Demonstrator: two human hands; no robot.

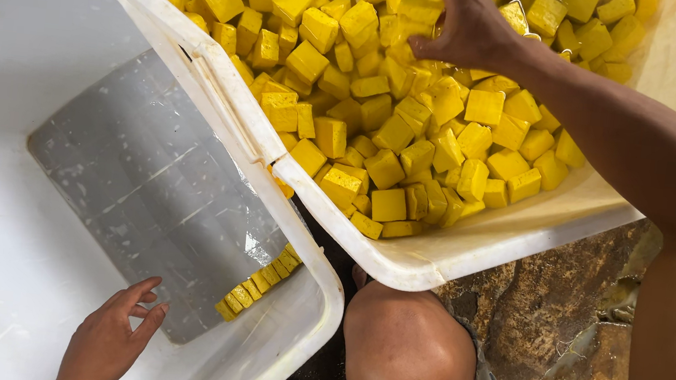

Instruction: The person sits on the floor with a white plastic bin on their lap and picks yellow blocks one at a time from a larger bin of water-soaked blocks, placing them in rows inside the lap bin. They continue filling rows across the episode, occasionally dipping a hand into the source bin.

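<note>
My right hand [463, 22] reaches into a white tub [467, 247] heaped with yellow cubes [387, 128], its fingers closed around a few cubes near the top of the pile. My left hand [111, 338] rests open against the inner wall of a second, deeper white tub [279, 336] at lower left. A short row of yellow cubes [260, 281] lies on that tub's grey bottom by the right wall.
The cube-filled tub overlaps the rim of the deep tub. My bare knee [408, 355] sits below, between the tubs. Wet brown ground [560, 326] shows at lower right.
</note>
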